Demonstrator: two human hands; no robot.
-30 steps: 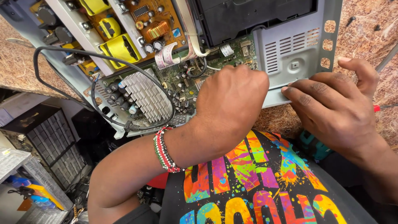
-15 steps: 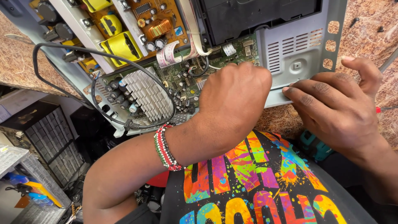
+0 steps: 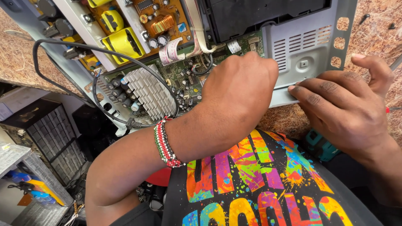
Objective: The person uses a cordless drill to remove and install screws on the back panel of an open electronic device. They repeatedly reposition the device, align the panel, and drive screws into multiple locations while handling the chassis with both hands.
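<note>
The left hand (image 3: 240,86) is curled into a fist right over the green printed circuit board (image 3: 184,83), knuckles up, and whatever its grip pinches is hidden beneath it, so I cannot tell if it holds anything. That board lies just beyond and under the fist, inside the opened grey metal chassis (image 3: 307,54), running long from lower left to upper right. Beside it sits the ribbed silver heat sink (image 3: 146,92), looped by a black cable (image 3: 63,50). The right hand (image 3: 345,111) lies flat, fingers spread, pressing the chassis's near edge on the brown speckled surface (image 3: 372,37), gripping nothing. The left hand is nearer the board.
</note>
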